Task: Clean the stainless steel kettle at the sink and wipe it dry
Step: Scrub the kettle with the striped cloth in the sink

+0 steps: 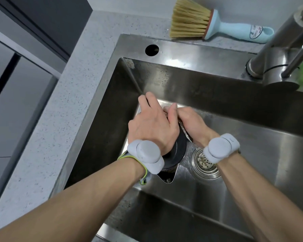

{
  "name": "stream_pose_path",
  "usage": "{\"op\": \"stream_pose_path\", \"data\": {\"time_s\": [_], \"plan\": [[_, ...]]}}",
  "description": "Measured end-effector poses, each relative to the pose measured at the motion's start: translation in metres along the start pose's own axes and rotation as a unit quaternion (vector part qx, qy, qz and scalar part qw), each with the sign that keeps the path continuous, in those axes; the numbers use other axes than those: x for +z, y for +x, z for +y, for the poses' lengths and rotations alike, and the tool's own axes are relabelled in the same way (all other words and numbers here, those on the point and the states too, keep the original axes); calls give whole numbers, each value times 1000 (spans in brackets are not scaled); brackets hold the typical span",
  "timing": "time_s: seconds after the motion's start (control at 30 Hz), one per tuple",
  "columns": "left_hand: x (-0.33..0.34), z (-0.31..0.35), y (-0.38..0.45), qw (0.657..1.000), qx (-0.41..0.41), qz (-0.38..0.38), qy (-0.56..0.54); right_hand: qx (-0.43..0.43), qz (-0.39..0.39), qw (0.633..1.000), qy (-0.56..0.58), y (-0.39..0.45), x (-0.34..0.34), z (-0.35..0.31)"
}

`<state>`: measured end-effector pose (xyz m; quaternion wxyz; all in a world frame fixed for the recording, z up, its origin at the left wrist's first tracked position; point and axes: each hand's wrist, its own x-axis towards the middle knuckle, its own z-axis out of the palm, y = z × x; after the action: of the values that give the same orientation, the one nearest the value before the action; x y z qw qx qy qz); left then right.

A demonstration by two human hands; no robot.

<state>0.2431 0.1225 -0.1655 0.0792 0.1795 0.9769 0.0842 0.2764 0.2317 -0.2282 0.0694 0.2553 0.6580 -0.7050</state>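
Observation:
The stainless steel kettle (175, 152) lies low in the sink basin (252, 154), mostly covered by both hands; its black lid and pointed spout show toward me. My left hand (152, 126) rests over the top of the kettle with fingers curled round it. My right hand (189, 123) grips a metallic scrubbing pad (183, 127) against the kettle's right side; only a sliver of the pad shows. Both wrists wear grey bands.
A round drain strainer (205, 165) sits just right of the kettle. The steel tap (276, 55) rises at the back right. A blue-handled brush (208, 23) with tan bristles lies on the speckled counter (59, 110) behind the sink.

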Motion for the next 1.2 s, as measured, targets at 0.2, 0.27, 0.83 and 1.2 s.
{"op": "stream_pose_path", "data": {"time_s": [0.2, 0.27, 0.83, 1.2], "plan": [[0, 1, 1, 1000, 1, -1, 4, 67, -34, 997, -29, 2, 2, 5], [0, 1, 0, 1000, -1, -1, 7, 105, -31, 994, -12, 1, 2, 8], [0, 0, -1, 1000, 8, 7, -8, -88, 15, 994, 68, -18, 3, 16], [0, 1, 1, 1000, 3, 3, 3, 14, 5, 999, 45, 11, 1, 26]]}}
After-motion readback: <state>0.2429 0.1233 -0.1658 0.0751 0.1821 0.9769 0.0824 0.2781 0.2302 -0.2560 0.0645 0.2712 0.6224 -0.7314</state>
